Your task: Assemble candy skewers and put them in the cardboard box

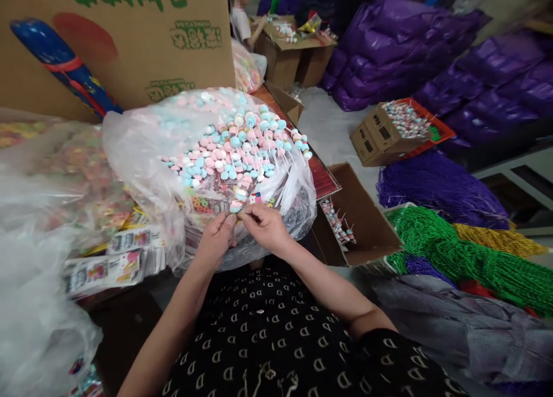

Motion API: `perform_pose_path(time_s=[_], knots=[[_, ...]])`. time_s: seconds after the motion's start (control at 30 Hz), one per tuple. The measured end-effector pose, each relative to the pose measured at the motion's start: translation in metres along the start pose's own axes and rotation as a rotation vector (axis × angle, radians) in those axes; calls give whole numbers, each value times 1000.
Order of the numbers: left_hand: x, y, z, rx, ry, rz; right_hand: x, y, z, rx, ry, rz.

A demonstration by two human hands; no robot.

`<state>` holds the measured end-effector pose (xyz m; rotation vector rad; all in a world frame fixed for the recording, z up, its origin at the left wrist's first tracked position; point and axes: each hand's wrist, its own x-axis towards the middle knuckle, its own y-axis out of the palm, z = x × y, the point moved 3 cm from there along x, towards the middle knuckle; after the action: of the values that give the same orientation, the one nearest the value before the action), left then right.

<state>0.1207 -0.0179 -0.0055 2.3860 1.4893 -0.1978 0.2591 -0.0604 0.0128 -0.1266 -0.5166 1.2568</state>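
Warehouse floor [332, 132]: bag [142, 155] of candy pops [237, 149], sticks [285, 181] down-right; left hand [217, 239], right hand [265, 227] pinching one pop [235, 207].

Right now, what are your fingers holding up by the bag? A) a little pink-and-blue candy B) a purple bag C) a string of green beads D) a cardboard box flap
A. The left hand and right hand meet at a small pink-and-blue candy, just in front of the clear plastic bag full of similar sweets.
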Motion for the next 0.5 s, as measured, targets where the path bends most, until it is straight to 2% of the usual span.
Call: perform_pose_path(time_s=[0.2, 0.27, 0.5], knots=[[2, 7, -12, 66, 19, 83, -2, 7, -10, -184, -107, -63], [4, 10, -14, 56, -12, 97, -3, 7, -10, -240, -140, -61], [11, 23, -19, -86, -143, 22, 0, 0, 1, -448, -242, 44]])
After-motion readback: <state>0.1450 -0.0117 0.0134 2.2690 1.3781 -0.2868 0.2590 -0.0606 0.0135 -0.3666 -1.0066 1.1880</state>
